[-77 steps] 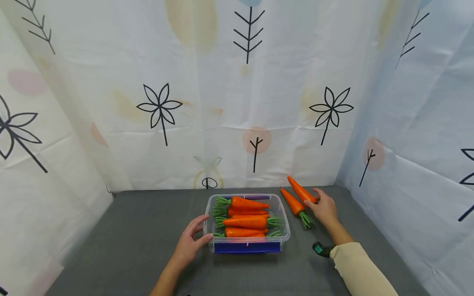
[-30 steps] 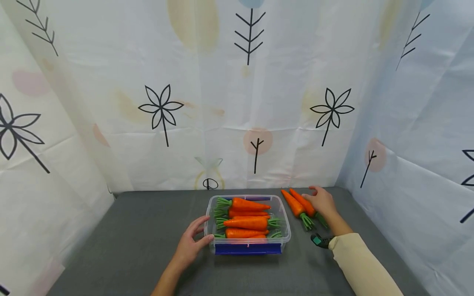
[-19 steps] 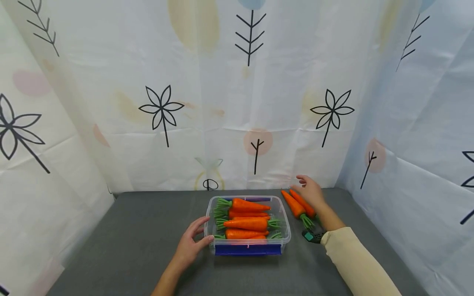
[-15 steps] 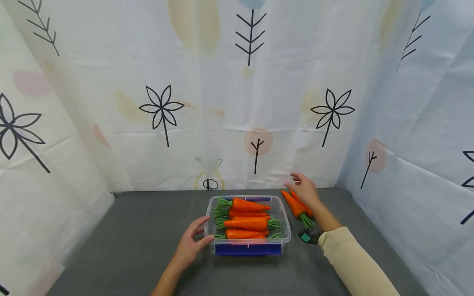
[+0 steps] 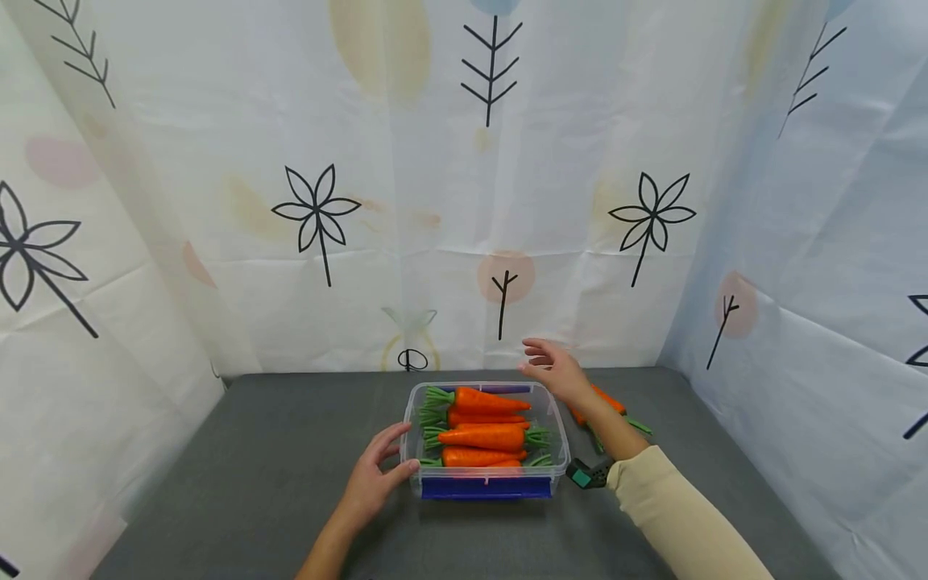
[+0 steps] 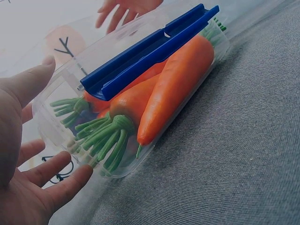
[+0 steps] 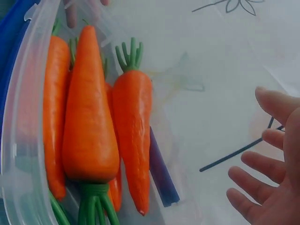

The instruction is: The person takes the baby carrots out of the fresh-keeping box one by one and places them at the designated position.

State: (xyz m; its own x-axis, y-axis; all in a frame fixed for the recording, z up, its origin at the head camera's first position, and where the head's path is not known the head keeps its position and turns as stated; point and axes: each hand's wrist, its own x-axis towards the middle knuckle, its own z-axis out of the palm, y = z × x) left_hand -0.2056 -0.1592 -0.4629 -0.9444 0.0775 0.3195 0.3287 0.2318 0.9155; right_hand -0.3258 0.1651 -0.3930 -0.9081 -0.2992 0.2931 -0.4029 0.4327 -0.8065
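Note:
A clear plastic box [image 5: 487, 473] with blue side clips stands on the table, several orange carrots [image 5: 482, 437] with green tops lying in it. Spread out, the fingers of my left hand [image 5: 367, 481] touch the box's left end, thumb by the front corner; the left wrist view shows them along the clear wall. My right hand [image 5: 560, 376] holds nothing and hovers by the back right corner of the box, its fingers loosely extended in the right wrist view. Behind my right forearm, partly hidden, two more carrots [image 5: 609, 398] lie on the table.
The grey cloth-covered table [image 5: 290, 451] reaches to a pale patterned curtain [image 5: 435, 161] at the back and on both sides. A dark wrist device [image 5: 586, 474] sits on my right wrist, close to the box's right wall. The blue clip [image 6: 154, 51] hangs along the box's front side.
My right hand has laid a carrot next to the other one on the right, let go, and moved left to the box's back corner. My left hand has stayed at the box.

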